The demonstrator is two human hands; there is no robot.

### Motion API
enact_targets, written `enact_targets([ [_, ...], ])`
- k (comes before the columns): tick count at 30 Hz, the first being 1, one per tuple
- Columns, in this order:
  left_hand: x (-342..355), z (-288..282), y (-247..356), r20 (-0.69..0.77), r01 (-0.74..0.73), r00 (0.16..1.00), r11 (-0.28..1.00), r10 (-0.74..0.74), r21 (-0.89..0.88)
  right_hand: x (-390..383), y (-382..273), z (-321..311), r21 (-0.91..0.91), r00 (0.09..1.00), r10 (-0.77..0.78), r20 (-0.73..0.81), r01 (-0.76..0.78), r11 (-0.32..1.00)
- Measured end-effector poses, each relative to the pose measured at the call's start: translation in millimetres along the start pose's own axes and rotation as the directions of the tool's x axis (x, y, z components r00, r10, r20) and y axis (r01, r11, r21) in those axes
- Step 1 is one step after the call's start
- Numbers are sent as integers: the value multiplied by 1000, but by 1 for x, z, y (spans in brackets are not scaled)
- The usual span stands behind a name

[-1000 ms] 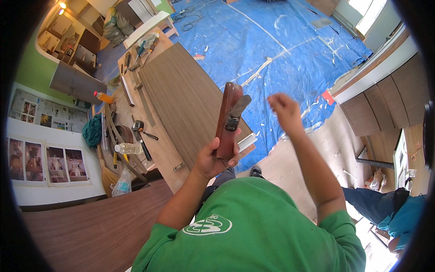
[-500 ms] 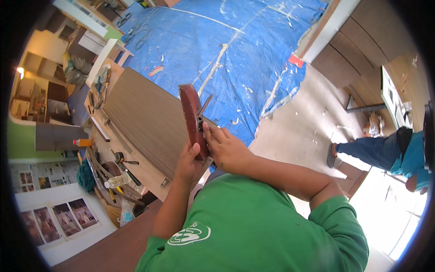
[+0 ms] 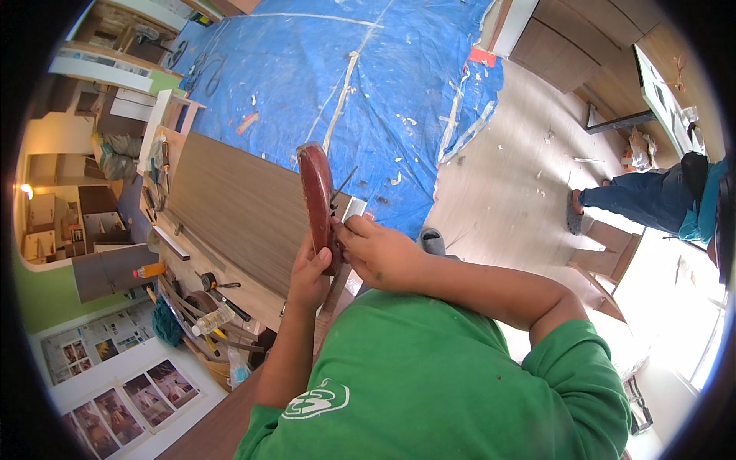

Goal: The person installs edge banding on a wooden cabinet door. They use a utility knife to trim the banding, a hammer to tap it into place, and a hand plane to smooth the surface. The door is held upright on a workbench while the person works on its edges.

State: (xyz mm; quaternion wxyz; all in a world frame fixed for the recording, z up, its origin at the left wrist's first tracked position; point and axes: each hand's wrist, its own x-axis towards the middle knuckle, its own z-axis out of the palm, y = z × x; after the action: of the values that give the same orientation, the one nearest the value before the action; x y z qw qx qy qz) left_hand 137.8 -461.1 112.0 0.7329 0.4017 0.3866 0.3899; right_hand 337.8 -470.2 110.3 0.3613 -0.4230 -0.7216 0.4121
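Observation:
A reddish-brown wooden hand plane point(image 3: 314, 192) stands nearly upright before me, its long side showing. My left hand point(image 3: 309, 277) is closed round its lower end, thumb across the wood. A thin metal blade point(image 3: 345, 182) juts from the plane's right side. Just below that blade, my right hand point(image 3: 383, 251) has its fingers bent and pressed against the plane; their tips are partly hidden. Behind and left of the plane lies a brown wood-grain panel point(image 3: 238, 195) on the workbench point(image 3: 247, 307).
A tape measure point(image 3: 208, 281), a clear plastic bottle point(image 3: 213, 320) and an orange bottle point(image 3: 149, 271) are at the bench's left side, with several hand tools further back. Blue sheeting point(image 3: 284, 84) covers the far floor. Another person's leg point(image 3: 632, 207) is at the right.
My view has shifted, so the room sits differently in the picture. The right fingers have bent in lower beside the blade. The plane stays in my left hand.

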Motion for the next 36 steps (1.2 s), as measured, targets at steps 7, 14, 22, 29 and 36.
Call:
enact_targets([
  [7, 11, 3, 3, 105, 71, 991, 995, -78, 67, 15, 7, -2, 802, 867, 497, 50, -331, 498],
  [14, 18, 18, -1, 64, 56, 997, 987, -47, -152, 16, 10, -23, 883, 803, 592, 71, -326, 337],
  [22, 19, -7, 6, 239, 177, 968, 888, -78, -424, 4, 2, -89, 996, 963, 267, -46, 26, 80],
  [29, 20, 5, 12, 273, 166, 960, 914, -64, -371, 3, -11, -70, 186, 980, 172, -100, -151, 971],
  [36, 21, 13, 11, 270, 122, 963, 902, -6, -415, -9, -20, -21, -156, 947, -158, -280, 117, 981],
])
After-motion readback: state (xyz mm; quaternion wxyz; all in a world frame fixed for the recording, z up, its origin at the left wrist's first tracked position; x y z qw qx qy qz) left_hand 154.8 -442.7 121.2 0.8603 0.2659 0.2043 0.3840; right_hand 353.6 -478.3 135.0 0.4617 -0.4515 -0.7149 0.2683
